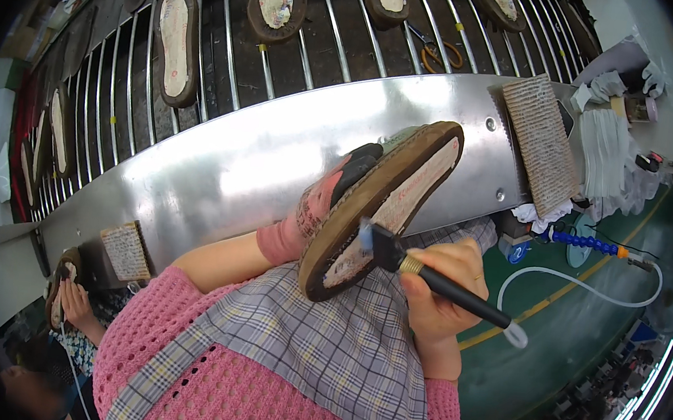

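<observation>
My left hand (323,202), in a pink glove with dark fingertips, grips a shoe (331,224) from behind and holds it tilted above my lap. The shoe's underside faces me: a brown rim surrounds a pale middle with red print. Its upper is mostly hidden, as are some of my left fingers. Bare, my right hand (449,290) closes around the black handle of a brush (470,297) with a brass-coloured collar. The brush's bluish bristles meet the shoe's underside near the inner edge of the rim. A short white tube end sticks out of the handle's far end.
Beyond a shiny metal ledge (235,168), a rack of metal rods (334,23) carries several shoe soles (176,45) and orange-handled scissors (440,56). Corrugated pads (539,140) lie on the ledge. At right hangs a blue jointed hose (584,243). A co-worker's hand (76,302) touches another shoe at left.
</observation>
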`<state>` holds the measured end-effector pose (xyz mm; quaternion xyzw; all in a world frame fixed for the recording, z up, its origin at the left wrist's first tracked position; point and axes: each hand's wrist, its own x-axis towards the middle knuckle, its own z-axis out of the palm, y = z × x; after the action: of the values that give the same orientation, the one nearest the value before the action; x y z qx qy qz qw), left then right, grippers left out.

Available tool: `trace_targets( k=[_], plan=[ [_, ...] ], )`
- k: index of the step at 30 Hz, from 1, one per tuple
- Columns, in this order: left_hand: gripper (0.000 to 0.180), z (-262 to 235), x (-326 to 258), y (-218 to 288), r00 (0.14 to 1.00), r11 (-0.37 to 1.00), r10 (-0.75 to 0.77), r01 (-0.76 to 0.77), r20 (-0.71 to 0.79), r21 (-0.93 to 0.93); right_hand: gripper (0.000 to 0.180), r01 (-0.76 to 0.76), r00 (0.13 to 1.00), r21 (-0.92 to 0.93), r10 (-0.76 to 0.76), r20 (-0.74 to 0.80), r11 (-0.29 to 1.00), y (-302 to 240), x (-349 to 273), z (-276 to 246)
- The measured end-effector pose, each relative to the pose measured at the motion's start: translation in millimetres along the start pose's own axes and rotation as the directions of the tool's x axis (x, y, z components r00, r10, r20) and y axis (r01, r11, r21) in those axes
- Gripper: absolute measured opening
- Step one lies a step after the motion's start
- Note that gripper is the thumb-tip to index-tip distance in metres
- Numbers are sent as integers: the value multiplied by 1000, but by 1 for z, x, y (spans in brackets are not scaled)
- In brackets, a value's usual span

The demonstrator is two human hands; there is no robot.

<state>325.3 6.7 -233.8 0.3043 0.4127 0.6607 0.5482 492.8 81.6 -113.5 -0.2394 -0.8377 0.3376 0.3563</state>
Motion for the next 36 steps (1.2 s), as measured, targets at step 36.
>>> trace_targets(
  k=[36],
  plan=[
    [83,-15,-16,-3,983,898,72,-136,167,419,28,46,992,92,-57,117,995,-30,-12,-5]
  ],
)
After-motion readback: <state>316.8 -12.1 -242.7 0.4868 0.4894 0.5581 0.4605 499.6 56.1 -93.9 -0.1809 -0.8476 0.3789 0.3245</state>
